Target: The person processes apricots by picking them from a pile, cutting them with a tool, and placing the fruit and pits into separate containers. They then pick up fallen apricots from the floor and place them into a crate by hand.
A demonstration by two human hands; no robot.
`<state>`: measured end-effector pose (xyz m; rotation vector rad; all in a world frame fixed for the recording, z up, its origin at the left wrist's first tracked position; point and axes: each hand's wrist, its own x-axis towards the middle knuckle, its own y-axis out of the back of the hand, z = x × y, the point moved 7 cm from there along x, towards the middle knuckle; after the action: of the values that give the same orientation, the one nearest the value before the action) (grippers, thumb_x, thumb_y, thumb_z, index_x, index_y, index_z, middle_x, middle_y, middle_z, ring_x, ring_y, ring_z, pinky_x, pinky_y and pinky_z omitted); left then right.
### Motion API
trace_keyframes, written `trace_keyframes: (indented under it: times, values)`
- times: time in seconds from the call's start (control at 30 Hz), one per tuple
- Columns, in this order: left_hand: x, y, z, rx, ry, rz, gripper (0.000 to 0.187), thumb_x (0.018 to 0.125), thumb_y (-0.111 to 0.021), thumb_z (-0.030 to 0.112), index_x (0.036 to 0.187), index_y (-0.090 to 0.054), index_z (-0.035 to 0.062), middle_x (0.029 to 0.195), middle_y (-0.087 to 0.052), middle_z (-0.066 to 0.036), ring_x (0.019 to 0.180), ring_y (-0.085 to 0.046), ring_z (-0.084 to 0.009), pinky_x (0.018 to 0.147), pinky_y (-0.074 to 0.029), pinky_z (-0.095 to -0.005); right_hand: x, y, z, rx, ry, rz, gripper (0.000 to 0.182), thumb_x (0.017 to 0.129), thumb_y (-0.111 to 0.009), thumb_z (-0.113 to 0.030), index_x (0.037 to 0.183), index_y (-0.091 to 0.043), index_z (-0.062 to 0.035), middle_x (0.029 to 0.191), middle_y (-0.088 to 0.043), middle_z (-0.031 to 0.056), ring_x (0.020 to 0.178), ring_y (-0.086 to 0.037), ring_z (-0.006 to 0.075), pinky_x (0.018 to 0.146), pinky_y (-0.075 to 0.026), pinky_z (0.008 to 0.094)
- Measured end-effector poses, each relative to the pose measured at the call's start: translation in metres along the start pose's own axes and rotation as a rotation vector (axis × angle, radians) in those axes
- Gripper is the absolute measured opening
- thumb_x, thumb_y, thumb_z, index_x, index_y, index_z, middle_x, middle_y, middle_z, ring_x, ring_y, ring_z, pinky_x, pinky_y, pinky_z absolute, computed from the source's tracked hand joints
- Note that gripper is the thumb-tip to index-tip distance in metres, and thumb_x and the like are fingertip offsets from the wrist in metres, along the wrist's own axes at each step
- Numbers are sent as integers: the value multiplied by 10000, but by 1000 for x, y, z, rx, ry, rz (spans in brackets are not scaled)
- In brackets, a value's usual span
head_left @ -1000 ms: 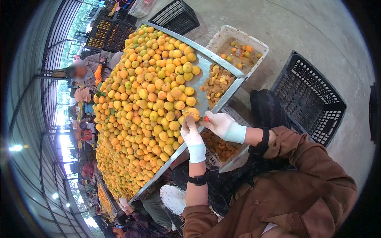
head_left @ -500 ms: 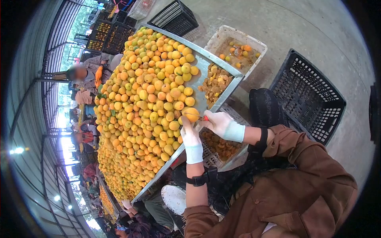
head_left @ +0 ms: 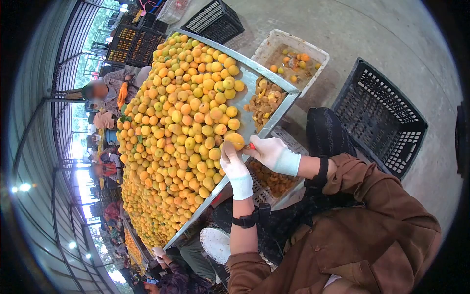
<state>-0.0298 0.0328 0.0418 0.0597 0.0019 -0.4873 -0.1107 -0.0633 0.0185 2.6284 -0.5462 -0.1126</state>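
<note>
My left hand [head_left: 236,169], in a white glove, is closed around a yellow-orange apricot [head_left: 235,141] at the near edge of the fruit pile. My right hand [head_left: 272,152], also gloved, grips a small knife with a red handle [head_left: 252,146] close beside that fruit. The knife's blade is hard to make out against the fruit and the left fingers. A large heap of apricots [head_left: 186,117] covers the metal-edged table beyond both hands. Brown, wet-looking apricot pits or scraps [head_left: 266,100] lie in the table's corner just past my right hand.
Below my hands stands a crate of cut apricot pieces [head_left: 268,179]. Beyond the table corner sits a white bin [head_left: 317,78] holding some fruit. A black crate [head_left: 379,120] is on the floor at right, another [head_left: 215,22] farther back. A co-worker's orange glove [head_left: 122,94] shows across the table.
Both hands have shifted slightly, the left one a little left with the apricot turned in its fingers. The blade, seen along the fruit before, is now less visible.
</note>
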Motion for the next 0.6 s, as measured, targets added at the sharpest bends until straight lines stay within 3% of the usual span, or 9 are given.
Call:
trace_keyframes:
  times: [0.07, 0.2, 0.27, 0.4, 0.5, 0.57, 0.6]
  values:
    - [1, -2, -1, -174, 26, 47, 477, 933, -557, 406, 1092, -553, -44, 1027, -598, -90, 907, -575, -166, 821, -464, -319, 1, 0, 1, -4, -7, 16, 348, 929, -508, -402, 918, -446, -60, 697, -586, 200, 731, -606, 396, 617, -465, 454]
    - [4, 0, -4, -173, 69, 35, 460, 925, -571, 402, 1071, -569, -35, 1018, -595, -82, 872, -563, -156, 794, -452, -309, 0, 0, 5, -4, -34, 31, 343, 931, -507, -396, 928, -449, -59, 707, -587, 198, 737, -606, 396, 624, -467, 455]
    - [3, 0, 3, 30, 74, 50, 358, 938, -559, 300, 1029, -571, -46, 946, -602, -56, 833, -541, -131, 753, -429, -256, -1, -4, 6, 58, -5, -10, 342, 933, -508, -388, 947, -462, -50, 729, -592, 208, 751, -606, 399, 628, -461, 456]
    - [7, 7, -3, 128, 79, 40, 321, 929, -572, 276, 998, -582, -38, 927, -601, -46, 830, -533, -123, 758, -430, -255, 0, -10, 9, 181, 23, -8, 352, 938, -503, -388, 920, -486, -37, 737, -592, 217, 749, -589, 418, 623, -455, 446]
    - [10, 8, -8, 82, 48, 41, 320, 929, -567, 273, 1021, -571, -34, 920, -598, -44, 838, -538, -124, 767, -439, -260, 0, -13, 5, 378, 110, -52, 415, 950, -441, -439, 919, -554, -41, 823, -604, 220, 826, -602, 411, 699, -472, 443]
    - [13, 10, -14, 97, 17, 33, 336, 936, -544, 287, 1053, -560, -28, 935, -593, -53, 865, -544, -132, 787, -448, -272, 2, -20, 12, 556, 70, -48, 429, 951, -451, -437, 886, -599, -39, 708, -588, 155, 665, -607, 322, 589, -454, 372]
    - [14, 10, -15, 95, 16, 35, 336, 936, -544, 287, 1053, -560, -28, 935, -593, -53, 865, -544, -132, 787, -448, -272, 3, -16, 12, 554, 71, -50, 429, 951, -451, -437, 886, -599, -39, 708, -588, 155, 665, -607, 322, 589, -454, 372]
